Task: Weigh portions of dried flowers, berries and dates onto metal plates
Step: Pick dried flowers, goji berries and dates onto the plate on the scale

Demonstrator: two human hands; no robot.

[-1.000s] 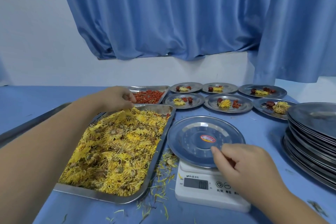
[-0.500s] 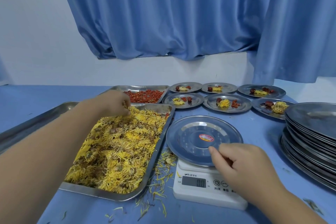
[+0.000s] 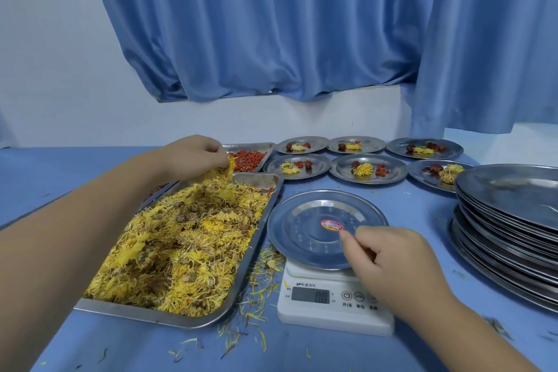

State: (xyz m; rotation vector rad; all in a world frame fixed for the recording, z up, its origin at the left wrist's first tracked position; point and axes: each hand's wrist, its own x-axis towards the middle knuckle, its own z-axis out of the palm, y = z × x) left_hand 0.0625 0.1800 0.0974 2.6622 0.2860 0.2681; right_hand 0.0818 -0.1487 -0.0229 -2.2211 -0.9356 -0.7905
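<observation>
Wide blue tabletop [image 3: 422, 341], and the big flower tray [image 3: 254, 253] fills the left of it, heaped with dried flowers [image 3: 187, 238], yellow and shaggy with brown centres, strands spilled over the near rim onto the cloth. On the right stands the stack of plates [image 3: 507, 220], plenty still to fill. Front and centre, an empty plate [image 3: 302, 220] sits on the white scale [image 3: 332, 314], its red sticker showing, and the display [image 3: 310, 295] appears to read zero. That looks ready for a fresh portion.

Behind it are six filled plates [image 3: 368, 167], each with a yellow tuft and red pieces. The berry tray [image 3: 247, 157] sits just past the flower tray.

Now the change! The left hand [image 3: 193, 154] was buried in the tray's far corner a moment ago. It has come up, fingers curled round a clump [image 3: 219, 173] that trails loose petals over the heap. So the flower portion is on its way, I'd judge, with only the short carry to the plate left.

The right hand [image 3: 392, 256] has barely shifted, curled over the plate's near edge with the thumb by the sticker. Whether it pinches the rim or only hovers, I cannot tell.
</observation>
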